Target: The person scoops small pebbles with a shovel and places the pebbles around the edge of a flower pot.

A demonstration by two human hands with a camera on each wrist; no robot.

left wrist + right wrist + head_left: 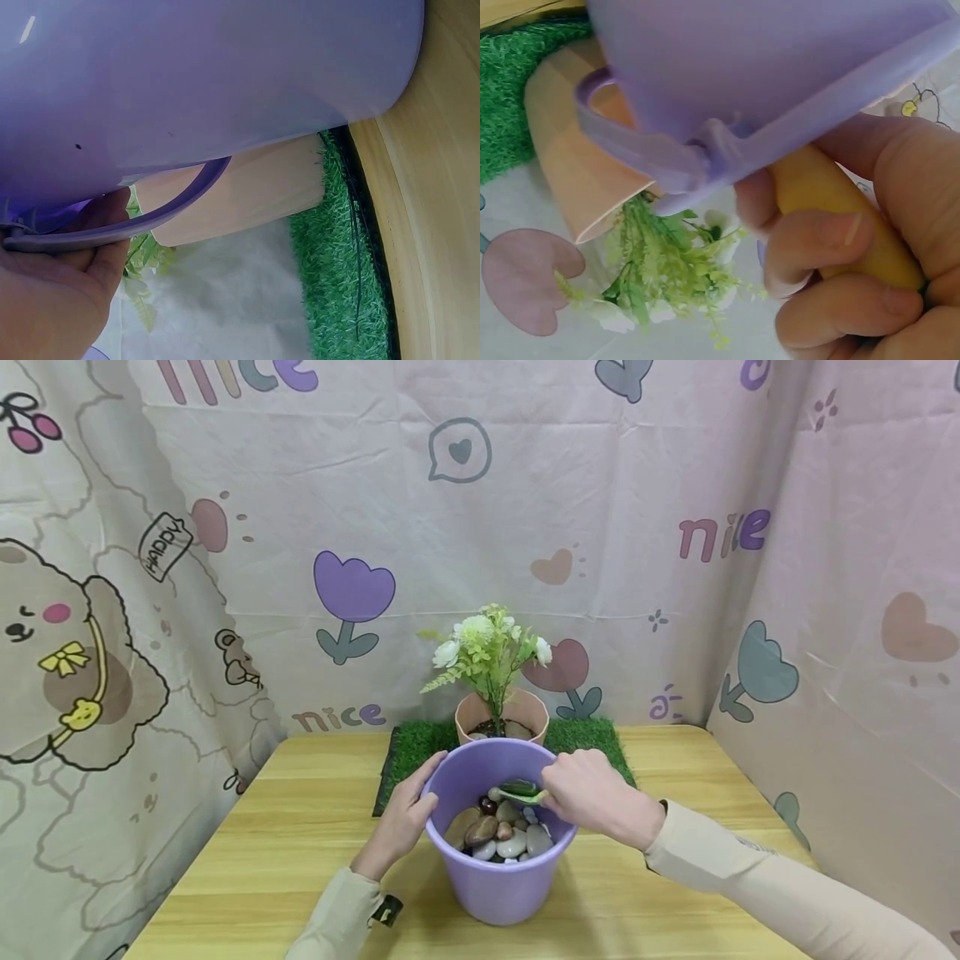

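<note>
A purple bucket (pixel 501 889) stands on the table with stones (pixel 512 843) of several colours inside. My left hand (pixel 401 818) grips its left rim, thumb over the edge; in the left wrist view the fingers (pixel 97 262) lie by the bucket's handle (pixel 172 206). My right hand (pixel 600 797) is at the right rim, curled round the yellow grip (pixel 836 217) of a small tool. The tool's green head (pixel 519 788) is inside the bucket above the stones, its tip near a round pale stone.
Behind the bucket, a peach pot (pixel 467 714) with white flowers (pixel 476 631) and leaves stands on a green turf mat (pixel 600 739). The mat lies on the wooden table (pixel 262 860). A patterned cloth (pixel 480 527) hangs behind and at both sides.
</note>
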